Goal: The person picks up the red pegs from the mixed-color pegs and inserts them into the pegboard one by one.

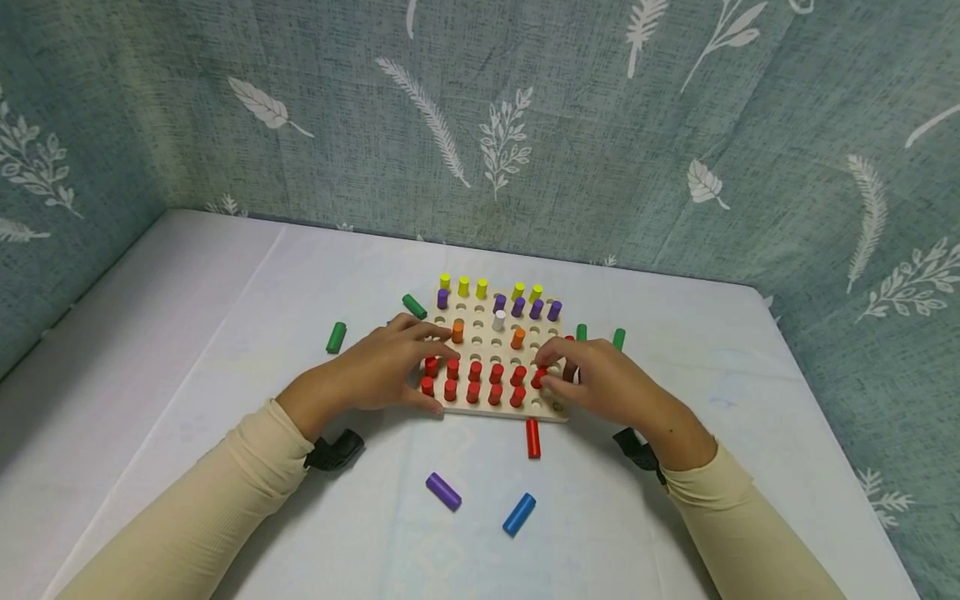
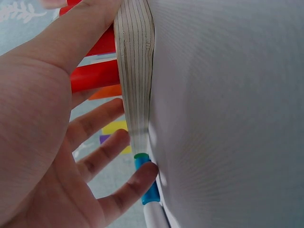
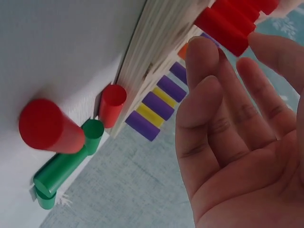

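Observation:
A wooden pegboard (image 1: pixel 480 407) lies on the table, with two rows of red pegs along its near side. My right hand (image 1: pixel 600 379) is at its near right, thumb and index fingertips pinching the top of a red peg (image 1: pixel 538 378) that stands at the end of a row. My left hand (image 1: pixel 382 362) rests at the board's left side with fingers spread, the thumb along the near left corner. Two of its fingertips lie close to an orange peg (image 1: pixel 457 331) and a red peg (image 1: pixel 453 369). The left wrist view shows the layered board edge (image 2: pixel 135 71) beside the thumb.
Yellow pegs (image 1: pixel 463 287) and purple pegs (image 1: pixel 518 307) fill the far rows, with a white peg (image 1: pixel 498 320) nearer. Loose on the table lie a red peg (image 1: pixel 533 439), a purple peg (image 1: pixel 444 492), a blue peg (image 1: pixel 519 514) and several green pegs (image 1: pixel 336 337). A patterned cloth (image 1: pixel 480 125) hangs behind.

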Tool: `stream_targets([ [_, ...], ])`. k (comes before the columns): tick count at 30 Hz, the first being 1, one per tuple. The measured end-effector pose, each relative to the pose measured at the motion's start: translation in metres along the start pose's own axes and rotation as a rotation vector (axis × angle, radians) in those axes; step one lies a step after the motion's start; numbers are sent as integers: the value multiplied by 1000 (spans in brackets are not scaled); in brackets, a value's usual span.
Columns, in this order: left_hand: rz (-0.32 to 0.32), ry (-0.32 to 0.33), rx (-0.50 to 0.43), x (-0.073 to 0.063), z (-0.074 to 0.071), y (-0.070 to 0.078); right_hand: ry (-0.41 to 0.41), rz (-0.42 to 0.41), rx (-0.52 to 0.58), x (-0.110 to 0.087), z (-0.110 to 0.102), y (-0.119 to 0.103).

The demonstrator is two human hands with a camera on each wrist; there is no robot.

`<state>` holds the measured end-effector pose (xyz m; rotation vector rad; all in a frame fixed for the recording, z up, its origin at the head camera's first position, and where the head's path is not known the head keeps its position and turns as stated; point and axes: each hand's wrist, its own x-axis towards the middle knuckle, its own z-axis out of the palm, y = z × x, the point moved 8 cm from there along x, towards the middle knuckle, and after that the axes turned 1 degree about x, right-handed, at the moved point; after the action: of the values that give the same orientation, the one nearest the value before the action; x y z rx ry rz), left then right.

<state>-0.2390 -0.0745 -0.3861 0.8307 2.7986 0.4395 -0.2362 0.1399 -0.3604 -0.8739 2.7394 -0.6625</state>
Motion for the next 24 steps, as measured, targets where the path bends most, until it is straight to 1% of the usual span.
stream_targets([
  [4,-2,1,3,0,0,0,23,-17,-1,-1,-4,1],
  [11,-5,-1,-4,0,1,-1,52,35,-25,0,-8,9],
  [18,-8,0,-4,-1,2,-1,48,62,-24,2,-7,15],
  [24,0,3,3,-1,1,-1,41,38,6,0,-11,14],
])
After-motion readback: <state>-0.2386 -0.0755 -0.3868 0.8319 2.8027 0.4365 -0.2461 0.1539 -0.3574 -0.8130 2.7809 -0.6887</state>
